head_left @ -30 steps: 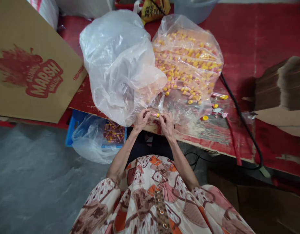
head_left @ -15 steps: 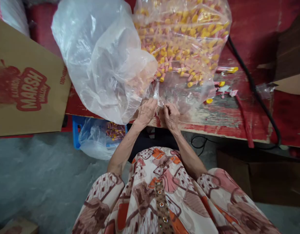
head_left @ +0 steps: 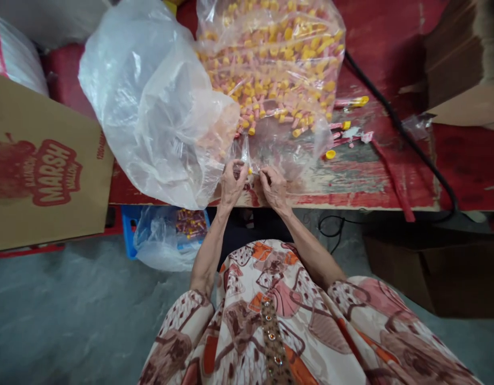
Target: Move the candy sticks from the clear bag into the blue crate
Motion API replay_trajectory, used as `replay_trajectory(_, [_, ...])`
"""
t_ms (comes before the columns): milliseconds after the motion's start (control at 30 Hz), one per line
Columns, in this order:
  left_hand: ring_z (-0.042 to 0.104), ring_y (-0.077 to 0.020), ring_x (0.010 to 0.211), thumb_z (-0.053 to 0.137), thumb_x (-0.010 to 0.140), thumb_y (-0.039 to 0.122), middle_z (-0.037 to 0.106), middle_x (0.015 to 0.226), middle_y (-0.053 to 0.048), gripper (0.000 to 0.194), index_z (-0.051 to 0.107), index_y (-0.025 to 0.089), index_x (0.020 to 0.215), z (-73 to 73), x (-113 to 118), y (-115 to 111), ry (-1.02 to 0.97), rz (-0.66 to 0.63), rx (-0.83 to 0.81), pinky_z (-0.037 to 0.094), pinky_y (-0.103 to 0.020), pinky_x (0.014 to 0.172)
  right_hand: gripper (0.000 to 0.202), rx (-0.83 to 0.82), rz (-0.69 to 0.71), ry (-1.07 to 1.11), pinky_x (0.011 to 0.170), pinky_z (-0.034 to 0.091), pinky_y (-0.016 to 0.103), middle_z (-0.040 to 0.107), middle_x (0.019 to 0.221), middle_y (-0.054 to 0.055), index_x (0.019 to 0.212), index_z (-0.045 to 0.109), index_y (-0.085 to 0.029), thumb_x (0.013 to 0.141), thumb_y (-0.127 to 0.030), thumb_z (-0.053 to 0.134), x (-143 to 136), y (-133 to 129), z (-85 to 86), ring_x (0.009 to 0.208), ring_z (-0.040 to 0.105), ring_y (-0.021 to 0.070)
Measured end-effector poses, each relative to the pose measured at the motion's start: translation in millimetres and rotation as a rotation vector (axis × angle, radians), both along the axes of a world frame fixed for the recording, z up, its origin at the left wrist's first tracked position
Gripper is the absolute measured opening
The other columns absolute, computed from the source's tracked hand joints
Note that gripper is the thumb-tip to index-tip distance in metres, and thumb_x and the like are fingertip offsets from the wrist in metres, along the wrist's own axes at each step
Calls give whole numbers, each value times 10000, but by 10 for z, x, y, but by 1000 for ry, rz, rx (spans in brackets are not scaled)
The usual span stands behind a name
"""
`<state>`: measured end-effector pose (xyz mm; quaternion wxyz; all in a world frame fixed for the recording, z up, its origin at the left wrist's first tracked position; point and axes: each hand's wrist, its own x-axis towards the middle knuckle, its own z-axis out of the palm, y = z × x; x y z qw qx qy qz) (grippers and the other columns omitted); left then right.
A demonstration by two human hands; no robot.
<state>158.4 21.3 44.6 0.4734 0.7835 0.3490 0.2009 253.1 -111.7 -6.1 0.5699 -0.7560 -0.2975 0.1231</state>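
At the table's front edge, my left hand [head_left: 233,184] has its fingers curled with thumb and forefinger close together, beside the crumpled clear plastic bag [head_left: 150,107]. What it pinches is too small to make out. A tiny yellow piece [head_left: 250,171] shows between my hands, near the left thumb tip. My right hand [head_left: 274,187] is bent inward, its fingertips pressed together; anything in them is hidden. Just beyond both hands lies an open clear bag full of small pink tubes with yellow caps [head_left: 271,69], its mouth facing me.
Loose capped tubes [head_left: 353,101] and a yellow cap [head_left: 331,154] lie on the worn red table [head_left: 391,182]. A black cable [head_left: 399,123] crosses the right side. A printed carton [head_left: 50,171] stands left, a blue crate [head_left: 129,235] below, and brown cardboard [head_left: 463,64] at right.
My view has shifted a little, so the table's things appear further left. My left hand has turned, its thumb and forefinger now showing, and the tiny yellow piece has come into sight between my hands.
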Motion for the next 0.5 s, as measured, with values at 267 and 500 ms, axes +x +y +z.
replay_trajectory(267, [734,-228,940,663,1089,384,720,942,-63,198,619,232,970,-319,53,4,115,-62,407,581,-358,940,420,16,6,-32,944,542,349,735,1016,75,983,697,-247,1164,-533,447,-8,-12,-41,964,659,223])
replay_trajectory(500, [738,-227,946,658,1108,524,751,978,-73,298,650,243,1009,-453,27,70,50,-31,479,580,-339,916,390,9,20,-105,936,556,361,745,1029,84,994,688,-245,1184,-479,441,6,-16,-69,970,669,229])
